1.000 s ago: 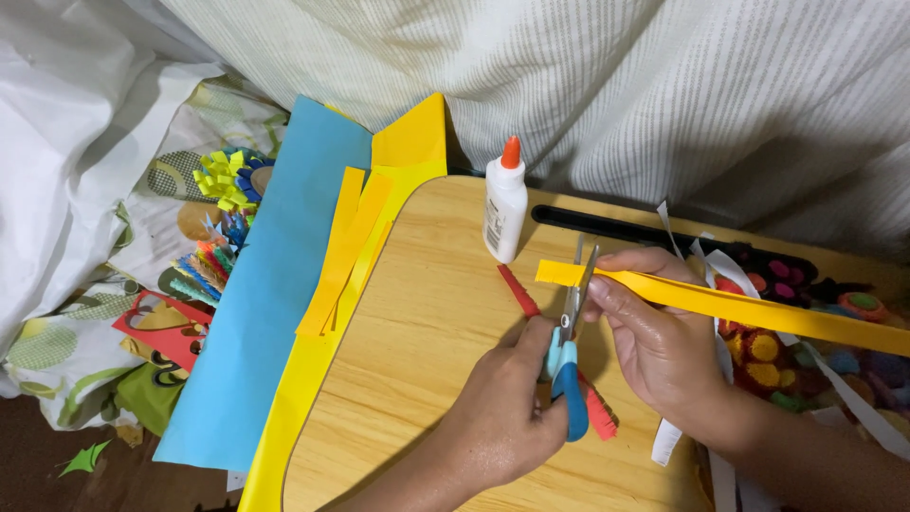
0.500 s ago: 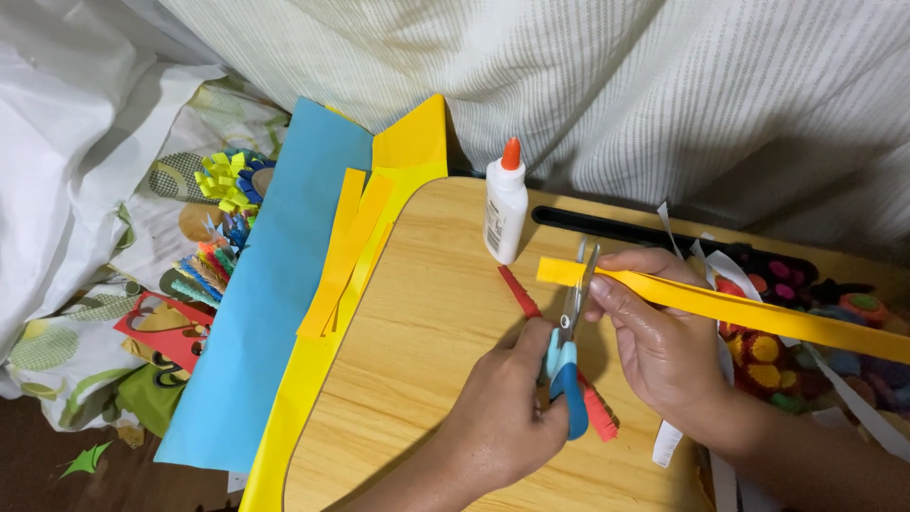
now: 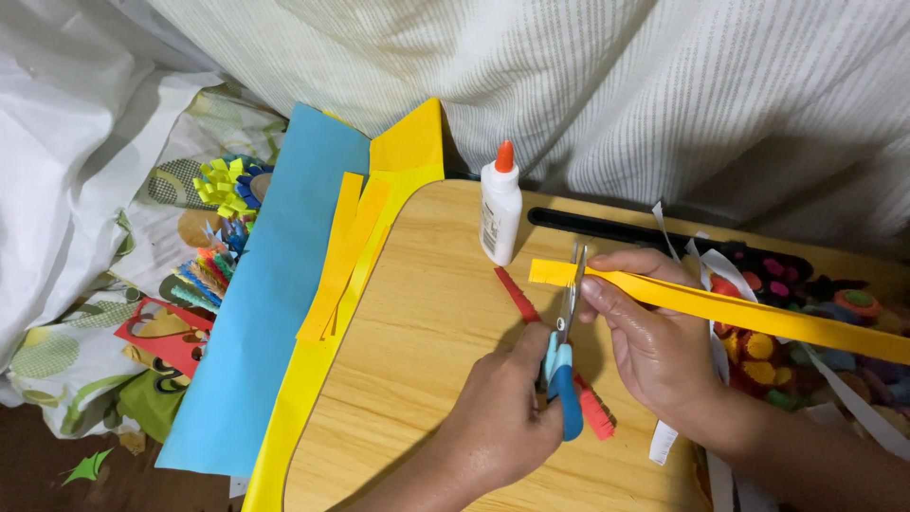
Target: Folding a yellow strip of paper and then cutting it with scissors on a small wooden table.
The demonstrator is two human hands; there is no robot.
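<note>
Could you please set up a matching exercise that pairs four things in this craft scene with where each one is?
Things:
1. glue bottle
2. scissors
3. yellow paper strip
4. blue paper sheet

Places:
A. pinched in the right hand, stretching off to the right
B. lying over the table's left edge, beside yellow paper
C. standing upright near the back of the wooden table
D. gripped in the left hand, blades at the strip's end

Pairs: 1-C, 2-D, 3-A, 4-B
</note>
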